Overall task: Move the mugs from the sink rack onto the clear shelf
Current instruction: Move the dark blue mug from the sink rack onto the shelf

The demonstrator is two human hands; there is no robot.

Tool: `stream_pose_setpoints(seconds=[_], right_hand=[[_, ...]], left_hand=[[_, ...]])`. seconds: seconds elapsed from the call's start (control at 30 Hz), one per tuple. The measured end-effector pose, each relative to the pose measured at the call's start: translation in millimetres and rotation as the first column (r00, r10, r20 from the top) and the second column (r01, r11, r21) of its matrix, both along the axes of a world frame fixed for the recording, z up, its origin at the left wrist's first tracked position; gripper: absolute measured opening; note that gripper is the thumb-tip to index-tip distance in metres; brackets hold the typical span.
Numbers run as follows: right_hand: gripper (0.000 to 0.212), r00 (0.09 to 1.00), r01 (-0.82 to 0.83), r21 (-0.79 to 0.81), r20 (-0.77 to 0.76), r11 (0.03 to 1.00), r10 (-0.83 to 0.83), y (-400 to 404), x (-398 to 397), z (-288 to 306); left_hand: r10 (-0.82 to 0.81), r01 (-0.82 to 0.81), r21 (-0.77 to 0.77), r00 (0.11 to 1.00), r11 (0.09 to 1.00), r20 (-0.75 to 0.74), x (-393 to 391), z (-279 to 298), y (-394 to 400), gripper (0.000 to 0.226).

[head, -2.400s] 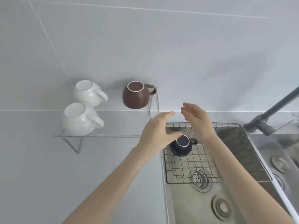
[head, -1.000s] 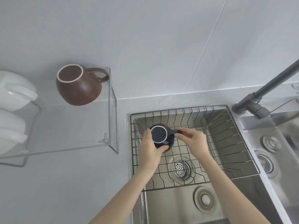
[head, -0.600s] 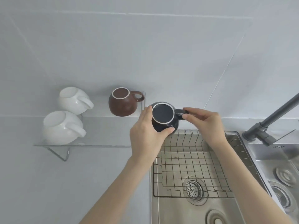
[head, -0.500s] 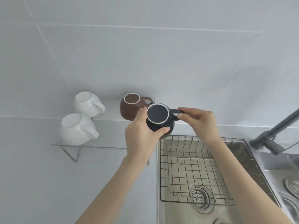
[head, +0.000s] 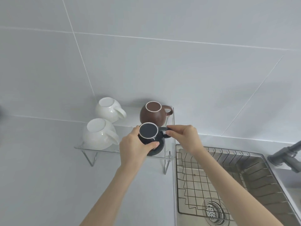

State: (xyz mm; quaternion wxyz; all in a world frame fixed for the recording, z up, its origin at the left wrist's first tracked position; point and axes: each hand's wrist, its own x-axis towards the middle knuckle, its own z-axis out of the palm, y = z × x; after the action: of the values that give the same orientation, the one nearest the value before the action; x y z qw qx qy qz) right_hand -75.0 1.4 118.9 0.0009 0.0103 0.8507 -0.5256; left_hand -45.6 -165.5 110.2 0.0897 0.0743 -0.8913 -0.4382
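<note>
Glazed dark ceramic, round-bellied: the dark mug [head: 150,139] sits inverted, its flat base ringed white, at the front right corner of the clear shelf [head: 114,150]. The left hand [head: 133,150] has its grip wrapped around the mug's belly; the right hand [head: 183,137] pinches the handle, which points to 3 o'clock. The brown mug [head: 153,114] stands just beside it at 12 o'clock. Two white mugs, one at the front [head: 97,133] and one at the rear [head: 108,107], fill the shelf's left half. The shelf's upright right wall is near the handle. The wire sink rack [head: 211,181], at 4 o'clock, holds no mugs.
</note>
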Motion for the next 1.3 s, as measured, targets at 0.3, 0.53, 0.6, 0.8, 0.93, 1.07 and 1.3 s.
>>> stream_pose_setpoints(seconds=[0.3, 0.53, 0.6, 0.8, 0.93, 1.07, 1.3], right_hand=[[0.023, 0.999, 0.013, 0.028, -0.033, 1.0, -0.012, -2, -1, -7], [0.032, 0.997, 0.067, -0.049, -0.023, 0.997, -0.068, -3, 7, -8], [0.035, 0.994, 0.111, -0.219, 0.011, 0.969, -0.111, -3, 14, -11], [0.052, 0.984, 0.047, -0.356, 0.175, 0.933, 0.017, -14, 42, -26], [0.053, 0.987, 0.034, -0.397, 0.156, 0.917, 0.03, -20, 56, -23], [0.054, 0.982, 0.113, -0.374, 0.184, 0.92, -0.045, -23, 64, -27], [0.058, 0.973, 0.183, -0.347, 0.201, 0.92, -0.117, -27, 78, -29]], left_hand=[[-0.009, 0.009, -0.049, 1.0, 0.999, 0.018, -5, -6, -1, 0.066], [-0.106, 0.105, 0.014, 0.993, 0.994, 0.048, 1, -8, -2, 0.08], [-0.13, 0.125, 0.127, 0.991, 0.984, 0.03, 7, -6, -4, 0.074], [-0.124, 0.057, 0.517, 0.987, 0.854, 0.097, 37, -5, -7, 0.052], [-0.138, 0.031, 0.623, 0.983, 0.782, 0.125, 31, -5, -13, 0.041], [-0.183, 0.06, 0.656, 0.976, 0.752, 0.121, 20, 0, -19, 0.028], [-0.261, 0.125, 0.621, 0.956, 0.774, 0.134, 12, -1, -34, 0.022]])
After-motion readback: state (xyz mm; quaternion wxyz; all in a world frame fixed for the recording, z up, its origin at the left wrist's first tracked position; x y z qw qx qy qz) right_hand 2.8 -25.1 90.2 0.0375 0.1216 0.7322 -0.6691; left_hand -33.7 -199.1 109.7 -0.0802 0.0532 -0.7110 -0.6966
